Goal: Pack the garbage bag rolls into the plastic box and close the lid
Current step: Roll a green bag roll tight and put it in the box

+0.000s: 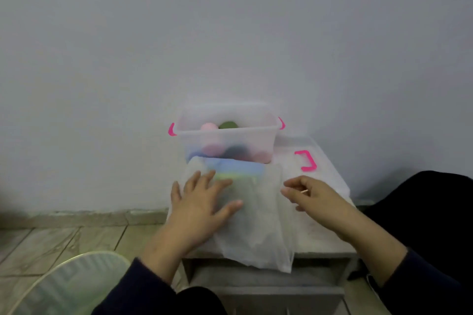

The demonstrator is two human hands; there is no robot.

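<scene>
Translucent bag before the plastic box: my flat left hand steadies it, my right hand pinches its edge to free remaining rolls.

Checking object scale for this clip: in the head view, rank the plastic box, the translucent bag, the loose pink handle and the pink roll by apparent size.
1. Translucent bag, though nearer the camera
2. Plastic box
3. Pink roll and loose pink handle: too alike to rank
</scene>
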